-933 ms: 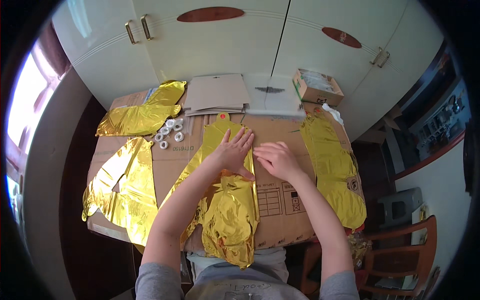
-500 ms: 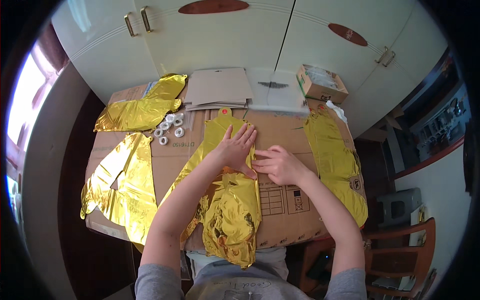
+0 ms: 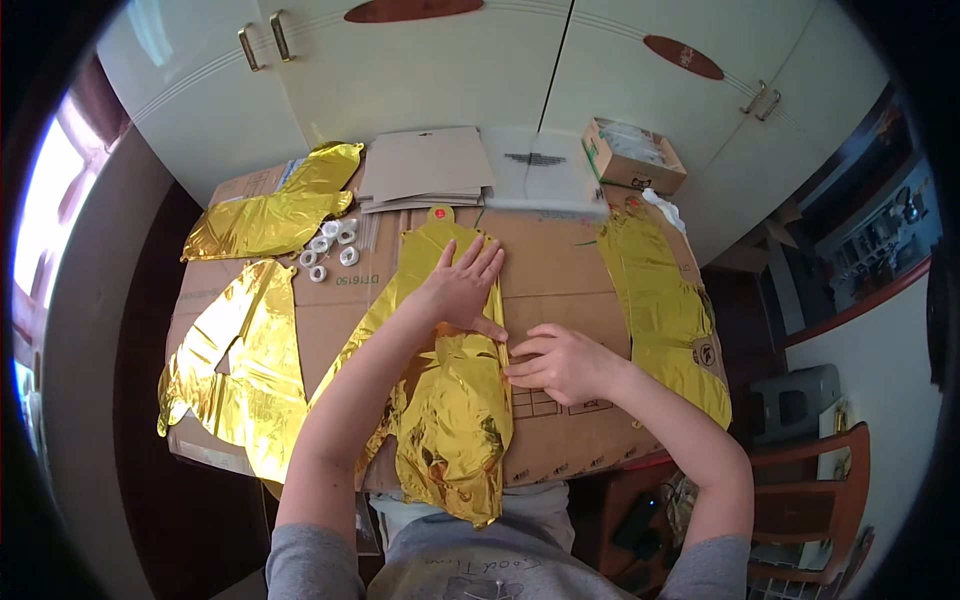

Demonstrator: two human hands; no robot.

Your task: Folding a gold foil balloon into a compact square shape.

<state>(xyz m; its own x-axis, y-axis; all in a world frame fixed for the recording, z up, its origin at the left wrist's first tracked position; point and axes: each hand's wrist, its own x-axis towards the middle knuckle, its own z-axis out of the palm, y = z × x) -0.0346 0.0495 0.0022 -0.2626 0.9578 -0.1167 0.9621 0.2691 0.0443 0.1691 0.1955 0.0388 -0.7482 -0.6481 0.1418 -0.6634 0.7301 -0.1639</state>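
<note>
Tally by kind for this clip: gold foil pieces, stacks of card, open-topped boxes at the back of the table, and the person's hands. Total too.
Gold foil pieces: 4
Card stack: 1
Open-topped box: 1
Hands: 2
Total: 8

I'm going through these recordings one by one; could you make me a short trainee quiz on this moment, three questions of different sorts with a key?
1. Multiple choice: what does the left hand lie spread on?
A) the wooden chair
B) the middle gold foil piece
C) the open box

2. True or false: the white rolls lie to the left of the stack of gray sheets.

3. Fill in: the right hand is at the ____ edge of the middle gold foil piece.

Key: 1. B; 2. True; 3. right
</note>
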